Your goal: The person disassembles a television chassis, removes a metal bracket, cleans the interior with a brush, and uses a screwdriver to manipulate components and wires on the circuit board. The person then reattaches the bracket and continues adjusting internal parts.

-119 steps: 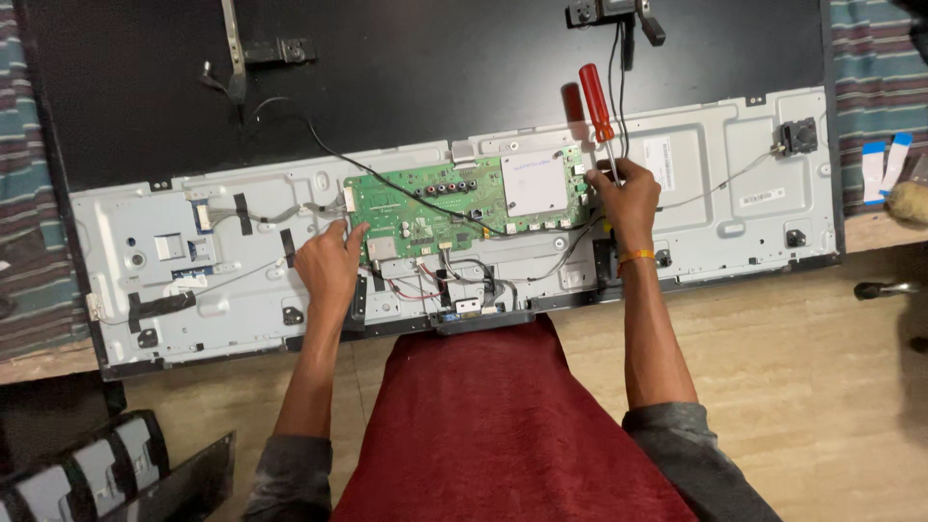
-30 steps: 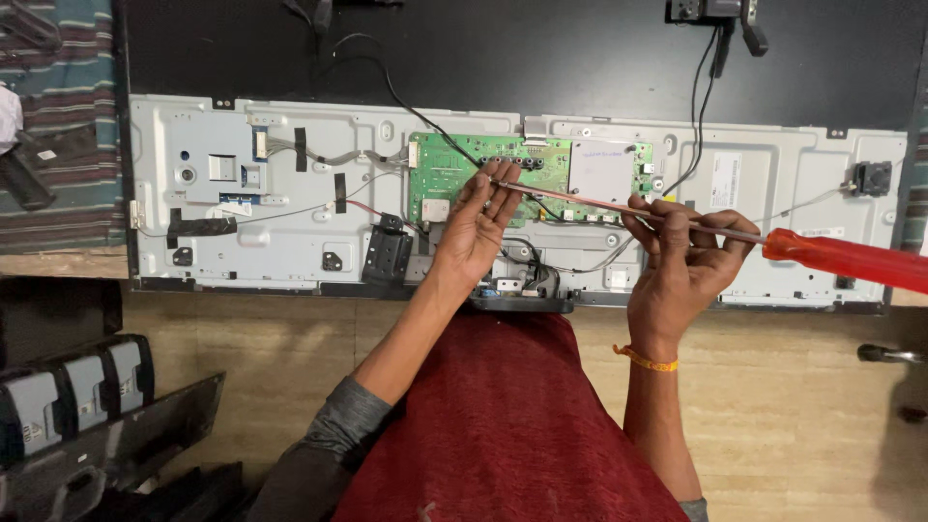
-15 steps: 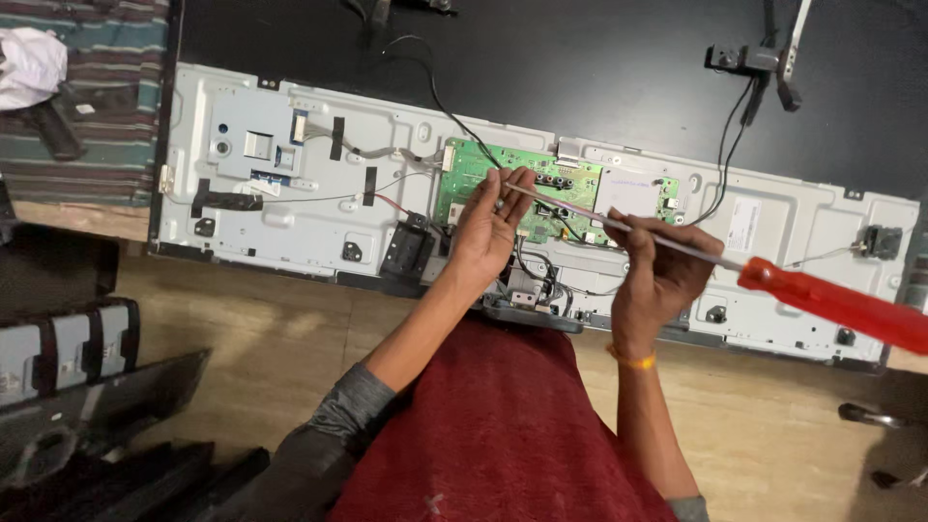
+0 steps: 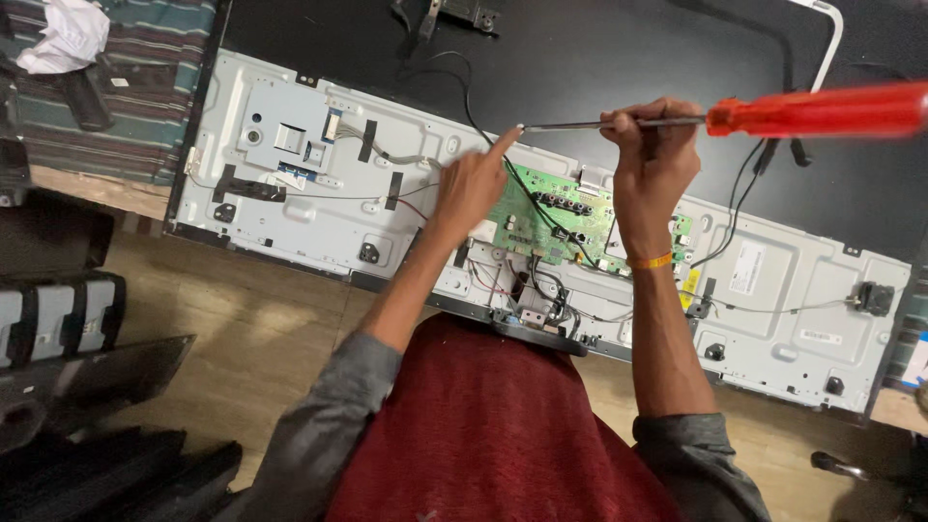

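A large flat screen (image 4: 599, 58) is laid face down across the worktop (image 4: 87, 184), with its dark back panel towards the far edge and its pale metal chassis (image 4: 290, 184) along the near edge. The rear cover is already off, so the chassis, its cables and the green circuit board (image 4: 546, 217) near the middle of the near edge are exposed. The board is still seated in place with its wires plugged in, so its removal, if intended, is judged not yet done.

A screwdriver (image 4: 802, 109) with a red handle is held level above the board, its handle pointing to the right and its metal shaft (image 4: 580, 124) reaching left. The shaft is gripped by the right hand (image 4: 652, 159), which is clenched around it close to the handle. The tip is met by the left hand (image 4: 471, 184), whose forefinger is stretched out to touch it while the other fingers are loosely curled; nothing is grasped by it. Whether a screw sits on the tip cannot be told.

A white cloth (image 4: 68, 34) lies at the far left corner.
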